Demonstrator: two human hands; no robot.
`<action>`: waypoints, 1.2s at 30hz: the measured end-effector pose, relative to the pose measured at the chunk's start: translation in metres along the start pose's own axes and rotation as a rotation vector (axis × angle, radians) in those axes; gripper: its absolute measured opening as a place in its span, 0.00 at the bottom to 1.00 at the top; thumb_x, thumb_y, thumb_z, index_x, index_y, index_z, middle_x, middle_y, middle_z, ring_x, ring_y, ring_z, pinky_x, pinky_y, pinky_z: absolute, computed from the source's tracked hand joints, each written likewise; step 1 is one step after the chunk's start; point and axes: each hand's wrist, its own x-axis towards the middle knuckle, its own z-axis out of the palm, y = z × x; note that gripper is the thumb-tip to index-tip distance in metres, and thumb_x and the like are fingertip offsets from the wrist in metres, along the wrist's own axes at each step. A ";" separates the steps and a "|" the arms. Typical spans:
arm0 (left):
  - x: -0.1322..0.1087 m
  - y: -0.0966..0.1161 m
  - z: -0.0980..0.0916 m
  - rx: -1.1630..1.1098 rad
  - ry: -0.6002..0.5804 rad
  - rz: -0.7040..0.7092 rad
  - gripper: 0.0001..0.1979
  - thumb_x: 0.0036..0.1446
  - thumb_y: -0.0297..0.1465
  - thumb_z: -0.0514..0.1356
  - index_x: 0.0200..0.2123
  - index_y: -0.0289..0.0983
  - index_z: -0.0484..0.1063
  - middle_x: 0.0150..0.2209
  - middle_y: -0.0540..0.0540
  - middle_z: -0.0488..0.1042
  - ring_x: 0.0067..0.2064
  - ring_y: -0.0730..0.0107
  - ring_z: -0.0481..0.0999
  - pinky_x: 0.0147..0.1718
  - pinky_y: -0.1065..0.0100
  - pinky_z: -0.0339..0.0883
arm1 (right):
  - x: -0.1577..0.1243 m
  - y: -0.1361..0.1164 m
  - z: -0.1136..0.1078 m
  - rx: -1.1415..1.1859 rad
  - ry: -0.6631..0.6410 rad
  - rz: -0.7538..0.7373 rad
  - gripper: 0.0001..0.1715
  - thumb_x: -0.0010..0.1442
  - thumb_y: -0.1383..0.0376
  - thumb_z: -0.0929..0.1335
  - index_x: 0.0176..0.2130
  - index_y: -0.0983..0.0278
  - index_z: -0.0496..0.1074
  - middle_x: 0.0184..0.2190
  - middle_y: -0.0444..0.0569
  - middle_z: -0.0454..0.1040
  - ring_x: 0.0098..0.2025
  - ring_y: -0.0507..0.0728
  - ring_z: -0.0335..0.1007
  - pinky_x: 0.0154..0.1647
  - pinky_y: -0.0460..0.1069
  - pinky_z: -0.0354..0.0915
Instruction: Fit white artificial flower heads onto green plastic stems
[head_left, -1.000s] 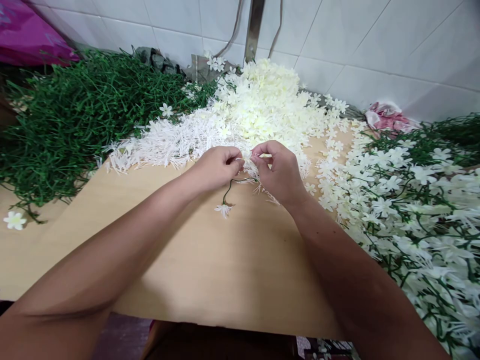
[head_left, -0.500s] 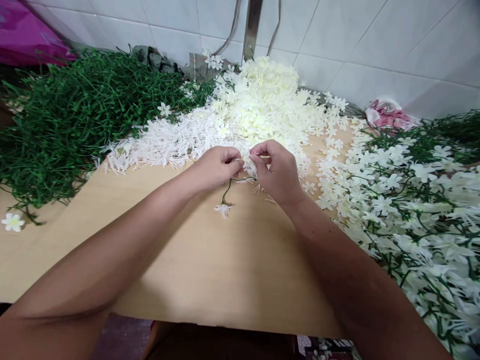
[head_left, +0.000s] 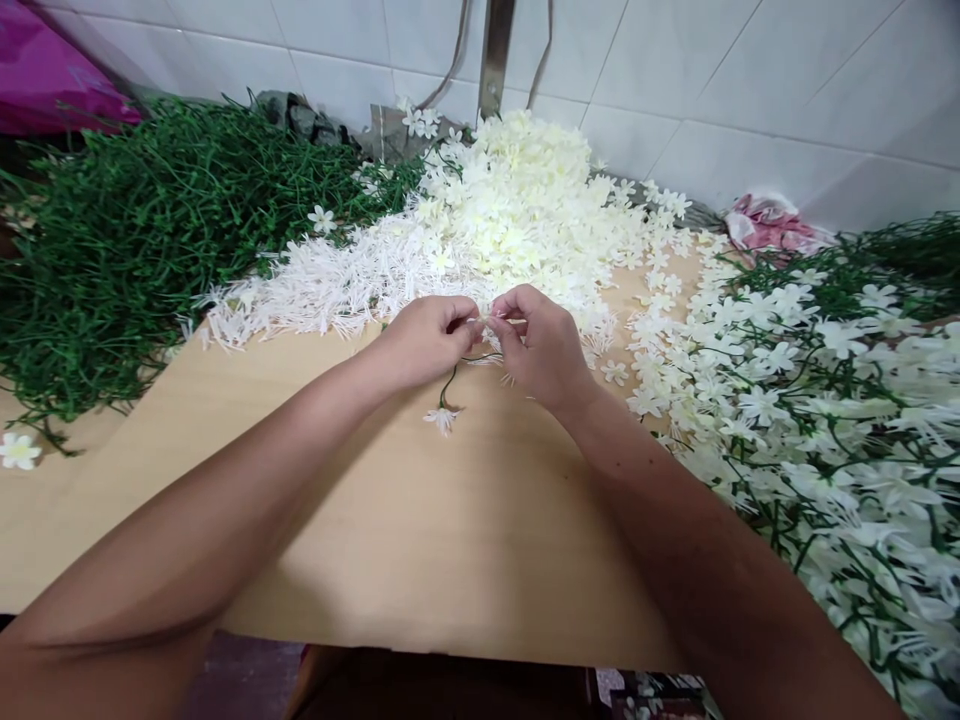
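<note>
My left hand (head_left: 439, 335) and my right hand (head_left: 536, 340) meet above the board, both closed in a pinch. Between their fingertips is a small white artificial flower piece (head_left: 484, 312); the fingers hide most of it. Just below them a thin green artificial flower stem (head_left: 452, 380) curves down, ending in a white flower (head_left: 442, 419) with petals and fine strands. How the stem is held is hidden. Right behind the hands lie a heap of white stamen strands (head_left: 322, 290) and a mound of loose cream-white blossoms (head_left: 517, 200).
A tan board (head_left: 420, 540) forms the work surface. Green stems (head_left: 172, 220) are piled at the left, near a magenta bag (head_left: 52, 70). Flowered stems (head_left: 847, 430) cover the right side. A pink and white cloth (head_left: 776, 225) lies by the tiled wall (head_left: 712, 70).
My right hand has come slightly closer to my left, and their fingertips are nearer together. The whole view has shifted a little; the piles are unchanged.
</note>
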 end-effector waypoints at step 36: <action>0.003 0.001 -0.003 -0.340 0.105 0.071 0.03 0.51 0.27 0.58 0.28 0.33 0.69 0.22 0.50 0.68 0.25 0.76 0.65 0.26 0.72 0.58 | 0.005 0.000 -0.004 0.999 -0.163 0.382 0.21 0.42 0.59 0.77 0.31 0.63 0.67 0.18 0.36 0.68 0.21 0.44 0.61 0.24 0.42 0.61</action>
